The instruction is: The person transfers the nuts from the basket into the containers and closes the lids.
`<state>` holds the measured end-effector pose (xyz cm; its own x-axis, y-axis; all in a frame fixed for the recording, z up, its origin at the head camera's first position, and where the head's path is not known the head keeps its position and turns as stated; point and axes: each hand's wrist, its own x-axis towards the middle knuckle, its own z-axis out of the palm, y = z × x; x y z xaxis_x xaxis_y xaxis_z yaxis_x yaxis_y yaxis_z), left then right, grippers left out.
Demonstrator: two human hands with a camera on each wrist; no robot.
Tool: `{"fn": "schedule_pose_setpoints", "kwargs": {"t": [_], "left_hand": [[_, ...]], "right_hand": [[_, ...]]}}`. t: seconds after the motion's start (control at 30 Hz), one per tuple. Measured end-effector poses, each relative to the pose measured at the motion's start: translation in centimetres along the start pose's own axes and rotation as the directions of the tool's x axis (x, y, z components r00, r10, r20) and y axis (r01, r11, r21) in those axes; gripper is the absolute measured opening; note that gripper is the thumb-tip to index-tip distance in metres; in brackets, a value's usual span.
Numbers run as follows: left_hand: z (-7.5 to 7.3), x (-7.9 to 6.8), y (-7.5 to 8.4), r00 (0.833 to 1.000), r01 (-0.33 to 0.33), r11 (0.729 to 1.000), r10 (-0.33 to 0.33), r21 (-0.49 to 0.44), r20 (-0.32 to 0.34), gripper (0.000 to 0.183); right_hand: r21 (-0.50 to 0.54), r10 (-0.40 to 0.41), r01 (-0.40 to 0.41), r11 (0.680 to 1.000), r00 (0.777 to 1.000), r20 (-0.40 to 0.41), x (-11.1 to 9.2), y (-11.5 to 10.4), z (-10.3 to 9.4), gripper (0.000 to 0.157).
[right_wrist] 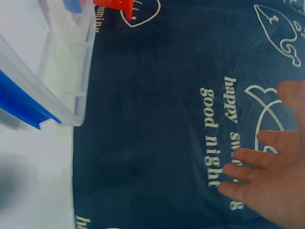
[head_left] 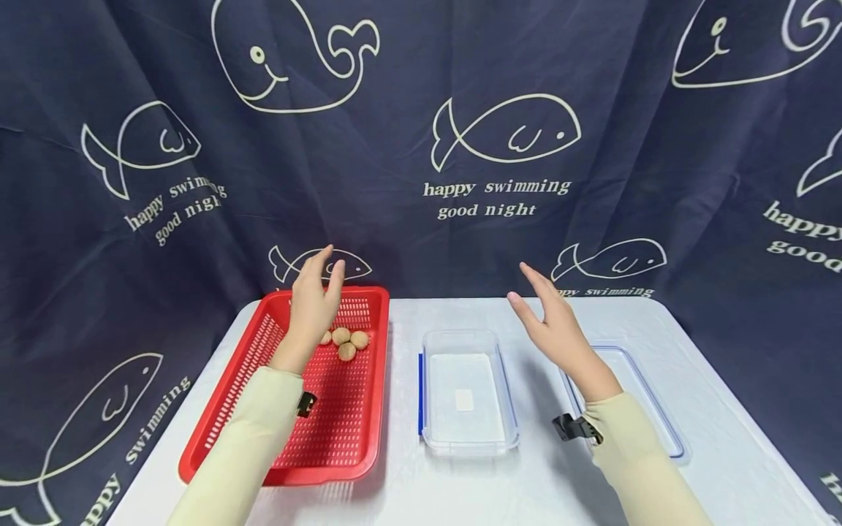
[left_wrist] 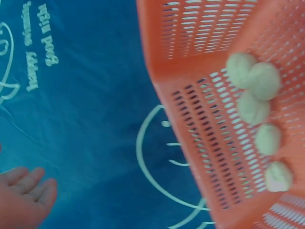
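The left hand, fingers extended and empty, hangs over the red basket; the right hand, likewise, over the white desk between clear container and lid. Tan balls cluster toward the basket's far end, before a navy curtain.

There are two hands, five walnuts (left wrist view), one basket, one box and one lid.

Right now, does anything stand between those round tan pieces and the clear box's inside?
Yes, past the round tan pieces stand the red basket's right wall, then the clear box's left wall with its blue strip.
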<state>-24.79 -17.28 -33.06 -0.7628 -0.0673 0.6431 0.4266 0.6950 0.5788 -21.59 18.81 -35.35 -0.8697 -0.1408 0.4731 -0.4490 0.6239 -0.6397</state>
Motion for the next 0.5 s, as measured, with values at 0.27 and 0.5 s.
{"fn": "schedule_pose_setpoints", "kwargs": {"t": [0.27, 0.5], "left_hand": [[-0.1, 0.1, -4.0, 0.984, 0.168, 0.977, -0.175, -0.132, -0.043, 0.038], [-0.3, -0.1, -6.8, 0.94, 0.319, 0.922, -0.338, -0.218, -0.054, 0.036]], "right_hand": [[0.19, 0.066, -0.068, 0.979, 0.998, 0.017, -0.8, 1.9, 0.9, 0.053], [0.335, 0.125, -0.138, 0.932, 0.99, 0.06, -1.8, 2.7, 1.8, 0.051]]}}
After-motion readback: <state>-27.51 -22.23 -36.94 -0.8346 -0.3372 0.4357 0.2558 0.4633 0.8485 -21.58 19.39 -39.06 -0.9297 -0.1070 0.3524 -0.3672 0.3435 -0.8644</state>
